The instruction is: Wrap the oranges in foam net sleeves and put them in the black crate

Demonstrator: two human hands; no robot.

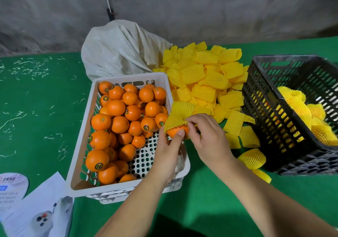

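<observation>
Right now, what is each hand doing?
Left hand: holding the orange.
Right hand: pinching the foam net sleeve over it.

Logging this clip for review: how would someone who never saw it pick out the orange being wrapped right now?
Start at the white crate of oranges on the green table. Over its right rim, the left hand and right hand meet around one orange. Unlike the bare crate fruit, it is half covered by a yellow foam net sleeve.

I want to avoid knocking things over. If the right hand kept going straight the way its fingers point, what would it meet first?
The right hand points up-left, already pinching the foam net sleeve over the orange. Beyond that, probably the white crate's oranges, though depth is unclear.
</observation>
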